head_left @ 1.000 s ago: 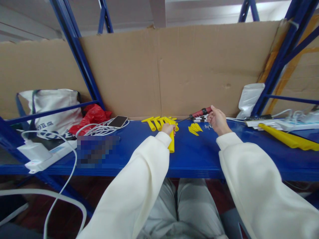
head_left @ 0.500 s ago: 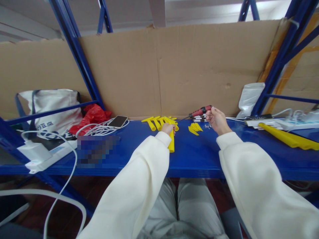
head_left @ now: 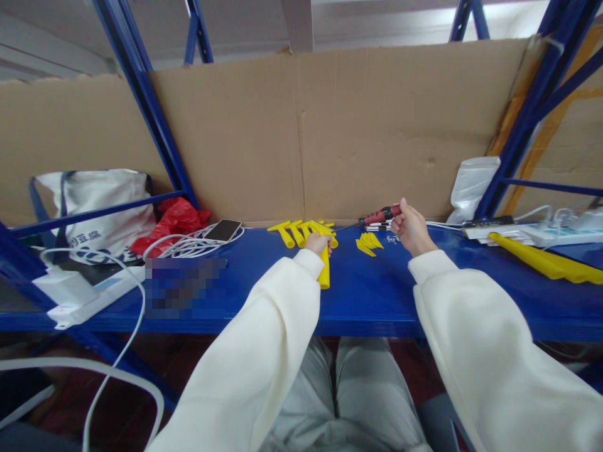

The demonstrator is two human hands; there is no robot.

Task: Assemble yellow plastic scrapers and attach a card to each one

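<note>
My left hand point(head_left: 319, 243) is closed around a yellow tubular part point(head_left: 324, 271), whose lower end sticks out toward me. In my right hand point(head_left: 409, 227) is the end of a red and black screwdriver point(head_left: 378, 216). Its thin shaft points left and reaches the top of the part by my left fingers; the exact contact is too small to make out. Just behind my left hand lie several yellow T-shaped parts point(head_left: 286, 234). Small flat yellow pieces point(head_left: 369, 242) rest between my hands, with tiny screw-like bits point(head_left: 393, 238) beside them.
A phone point(head_left: 224, 230) lies on white cables at the left, near a red plastic bag point(head_left: 172, 221), a cloth bag point(head_left: 101, 207) and a power strip point(head_left: 98, 295). On the right are a long yellow piece point(head_left: 549, 260) and a white pouch point(head_left: 473, 185). Cardboard point(head_left: 367, 132) stands behind the blue shelf point(head_left: 264, 289).
My right fingers have shifted slightly on the screwdriver's handle end, and the handle sits a little lower. My left hand and the yellow part stay in place.
</note>
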